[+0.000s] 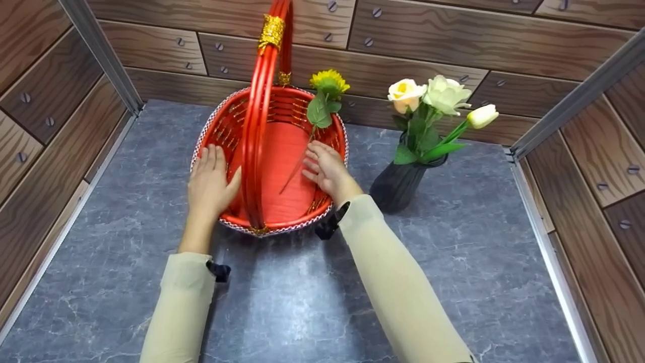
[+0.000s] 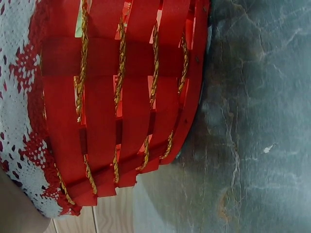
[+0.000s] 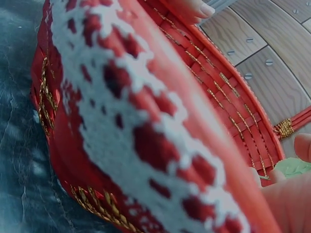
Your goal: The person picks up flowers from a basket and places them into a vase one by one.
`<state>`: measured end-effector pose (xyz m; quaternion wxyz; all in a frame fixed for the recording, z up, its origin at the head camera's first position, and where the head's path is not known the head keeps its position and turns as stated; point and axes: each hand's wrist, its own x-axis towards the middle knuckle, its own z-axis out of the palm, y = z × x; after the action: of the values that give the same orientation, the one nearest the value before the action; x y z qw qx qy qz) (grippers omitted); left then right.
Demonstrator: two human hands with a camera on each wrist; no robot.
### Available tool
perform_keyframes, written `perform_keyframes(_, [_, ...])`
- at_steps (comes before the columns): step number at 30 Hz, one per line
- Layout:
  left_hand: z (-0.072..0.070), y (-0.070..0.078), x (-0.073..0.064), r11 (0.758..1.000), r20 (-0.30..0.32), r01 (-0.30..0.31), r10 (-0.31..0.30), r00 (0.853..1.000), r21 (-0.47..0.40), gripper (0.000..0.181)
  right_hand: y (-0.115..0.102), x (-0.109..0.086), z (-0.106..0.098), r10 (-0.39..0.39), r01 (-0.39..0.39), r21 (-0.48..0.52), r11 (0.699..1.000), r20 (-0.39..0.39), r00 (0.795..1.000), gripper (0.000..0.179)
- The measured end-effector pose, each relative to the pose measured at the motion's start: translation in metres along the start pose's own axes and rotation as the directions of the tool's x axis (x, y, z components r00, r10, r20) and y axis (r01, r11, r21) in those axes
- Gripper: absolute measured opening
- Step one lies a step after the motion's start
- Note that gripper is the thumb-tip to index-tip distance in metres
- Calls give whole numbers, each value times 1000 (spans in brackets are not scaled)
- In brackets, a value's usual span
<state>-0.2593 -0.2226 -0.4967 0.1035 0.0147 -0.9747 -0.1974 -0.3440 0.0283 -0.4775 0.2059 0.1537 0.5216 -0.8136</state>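
A red woven basket (image 1: 289,166) with a tall arched handle (image 1: 259,101) stands on the grey surface. My left hand (image 1: 209,184) lies at its left rim, fingers extended and thumb inside. Over the right side is my right hand (image 1: 326,170), its fingers loosely spread beside the thin stem of a yellow flower (image 1: 329,83). That flower leans inside the basket, its head at the far right rim and its stem reaching down over the red bottom. Whether the fingers touch the stem, I cannot tell. White-and-red lace trim (image 3: 114,116) edges the rim in the right wrist view.
Right of the basket, a dark vase (image 1: 398,186) tilts slightly and holds a peach rose (image 1: 405,95), a pale open bloom (image 1: 446,96) and a white tulip (image 1: 482,116). Wood-patterned panels (image 1: 418,30) with metal edge rails surround the surface.
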Motion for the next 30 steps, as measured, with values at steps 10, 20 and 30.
perform_keyframes(10, [3,-1,0,1000,1,8,-8,1000,-7,76,7,11,1,39,-38,39,999,-43,998,50])
perform_keyframes(20, [0,1,1,1000,9,13,-13,1000,-2,77,3,17,3,106,-100,66,993,-101,989,60])
perform_keyframes(30, [0,0,0,1000,22,20,-20,1000,-2,77,4,15,2,110,-104,99,990,-61,992,49])
